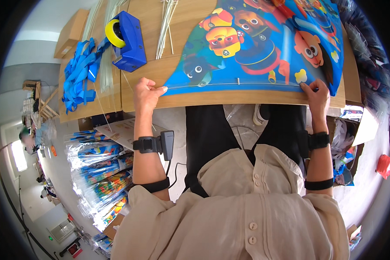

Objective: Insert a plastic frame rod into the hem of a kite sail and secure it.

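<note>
A blue kite sheet (229, 71) printed with cartoon animals lies spread over the table, its near edge close to the table's front edge. Along that edge runs a thin pale rod (199, 87) with a small clip (238, 81) near its middle. My left hand (146, 94) is closed at the sheet's left corner, thumb and finger pinching the rod's end. At the right, my right hand (317, 95) pinches the rod near the other corner, its remaining fingers curled in.
On the table stand a blue tape dispenser (133, 43) with a yellow roll, a heap of blue ribbon (79, 76) and bundles of thin rods (165, 28). Stacks of wrapped kites (102, 169) sit low at the left. A cardboard box (72, 32) is beyond the ribbon.
</note>
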Motion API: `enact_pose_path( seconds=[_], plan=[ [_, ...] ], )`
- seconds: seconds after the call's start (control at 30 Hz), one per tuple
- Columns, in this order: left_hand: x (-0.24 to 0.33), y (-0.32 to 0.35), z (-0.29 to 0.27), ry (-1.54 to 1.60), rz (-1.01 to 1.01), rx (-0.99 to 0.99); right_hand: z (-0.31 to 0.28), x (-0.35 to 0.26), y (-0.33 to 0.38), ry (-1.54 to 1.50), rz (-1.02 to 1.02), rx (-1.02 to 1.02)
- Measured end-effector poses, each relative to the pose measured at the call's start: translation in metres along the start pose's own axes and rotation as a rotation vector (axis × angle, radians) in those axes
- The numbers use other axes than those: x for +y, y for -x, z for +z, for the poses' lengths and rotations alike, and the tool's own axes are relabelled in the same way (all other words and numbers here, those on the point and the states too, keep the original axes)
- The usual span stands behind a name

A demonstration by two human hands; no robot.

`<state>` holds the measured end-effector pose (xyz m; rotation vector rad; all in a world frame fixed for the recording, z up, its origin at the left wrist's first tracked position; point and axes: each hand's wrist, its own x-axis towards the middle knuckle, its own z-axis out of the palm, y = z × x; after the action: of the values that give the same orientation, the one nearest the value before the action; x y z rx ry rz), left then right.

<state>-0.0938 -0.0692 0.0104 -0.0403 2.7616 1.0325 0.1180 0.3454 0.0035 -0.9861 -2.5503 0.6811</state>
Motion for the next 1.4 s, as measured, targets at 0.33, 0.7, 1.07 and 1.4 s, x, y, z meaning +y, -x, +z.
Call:
enact_pose_path(
  seconds=[0.33, 0.7, 1.07, 1.4],
  plan=[
    [0.012, 0.076, 0.015, -0.613, 0.641, 0.282, -0.026, -0.031, 0.040, 0.283, -0.471, -0.284],
    [-0.020, 0.053, -0.020, -0.435, 0.374, 0.340, -0.019, -0.049, 0.049, 0.253, -0.463, 0.009],
    [0.034, -0.071, -0.090, 0.605, -0.175, 0.203, 0.050, -0.126, 0.078, -0.311, -0.544, -0.448],
    [0.040, -0.079, -0.094, 0.821, -0.218, 0.126, 0.057, -0.120, 0.075, -0.444, -0.428, -0.420]
  ],
)
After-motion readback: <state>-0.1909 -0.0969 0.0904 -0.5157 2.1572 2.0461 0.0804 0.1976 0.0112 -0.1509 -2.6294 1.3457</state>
